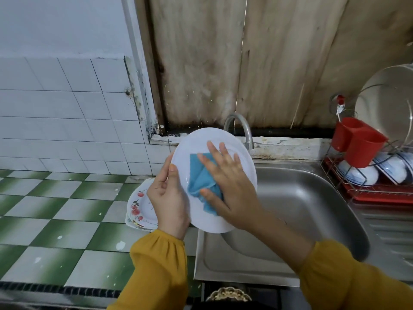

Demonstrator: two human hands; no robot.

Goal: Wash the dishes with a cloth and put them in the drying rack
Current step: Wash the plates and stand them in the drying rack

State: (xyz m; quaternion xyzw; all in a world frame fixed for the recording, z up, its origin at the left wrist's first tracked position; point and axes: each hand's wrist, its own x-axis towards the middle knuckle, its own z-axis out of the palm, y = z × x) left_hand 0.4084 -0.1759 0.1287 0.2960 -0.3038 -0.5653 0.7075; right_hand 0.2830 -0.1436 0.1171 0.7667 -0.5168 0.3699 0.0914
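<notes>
Plate [220, 211] held tilted over sink [312, 198] left edge. Left hand [167, 198] grips rim, thumb on face. Right hand [228, 184], fingers flat and spread, presses cloth [199, 177] onto plate. Plate likely stiff, breakable, slippery if wet; hold by rim. Cloth soft. Rack [380, 195] right of sink.

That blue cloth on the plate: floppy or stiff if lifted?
Probably floppy: the blue cloth lies creased and folded under the right hand. Likely light, since it looks thin. It may slide on the glossy white plate.

No legible text, label, brand or number anywhere in view
</notes>
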